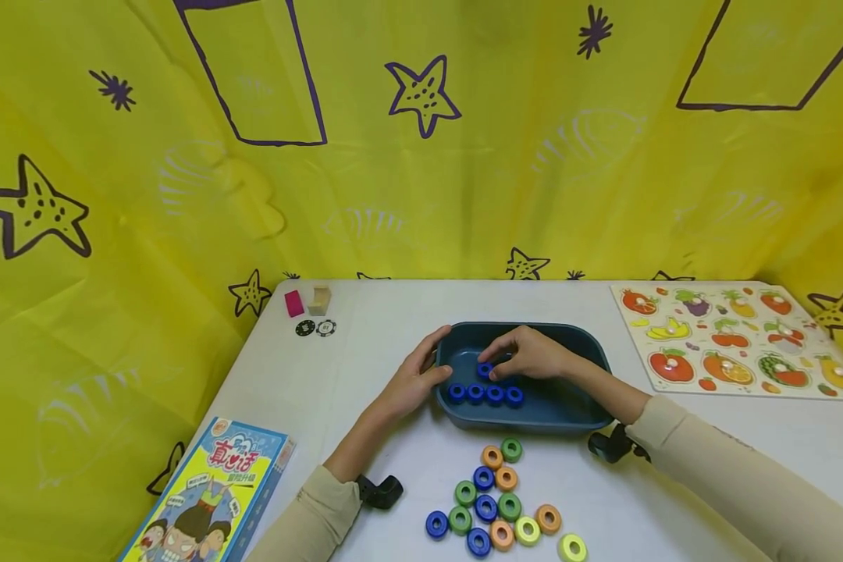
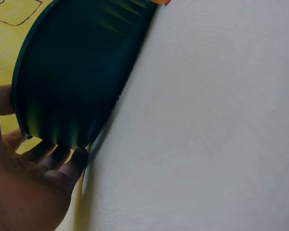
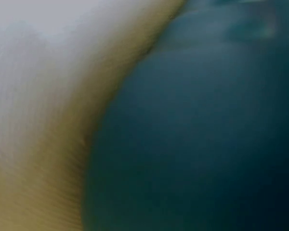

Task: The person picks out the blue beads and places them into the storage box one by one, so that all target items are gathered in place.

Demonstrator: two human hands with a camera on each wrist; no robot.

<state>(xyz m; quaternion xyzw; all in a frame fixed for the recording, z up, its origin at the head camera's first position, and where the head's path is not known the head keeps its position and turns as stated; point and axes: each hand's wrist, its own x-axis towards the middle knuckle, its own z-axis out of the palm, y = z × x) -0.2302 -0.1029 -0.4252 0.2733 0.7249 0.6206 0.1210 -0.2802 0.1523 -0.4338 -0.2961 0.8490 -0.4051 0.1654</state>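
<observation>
My left hand [image 1: 412,380] grips the left end of a dark blue plastic tub [image 1: 534,426], thumb over the rim; the left wrist view shows its fingers [image 2: 76,163] against the tub's outer wall. Inside the tub, my right hand [image 1: 530,355] pinches a blue ring [image 1: 485,369] between thumb and fingers. Just in front of that ring, several more blue rings [image 1: 495,395] sit in a row on the tub floor. The right wrist view is blurred and filled mostly by the tub's wall [image 3: 183,134], with the ring out of sight.
In front of the tub lie loose rings: blue [image 1: 486,508], green [image 1: 466,492], orange [image 1: 549,518] and yellow [image 1: 572,548]. A fruit puzzle board [image 1: 738,343] is at back right, a boxed game [image 1: 207,492] at front left. Two chips [image 1: 305,328] and small blocks [image 1: 293,304] lie back left.
</observation>
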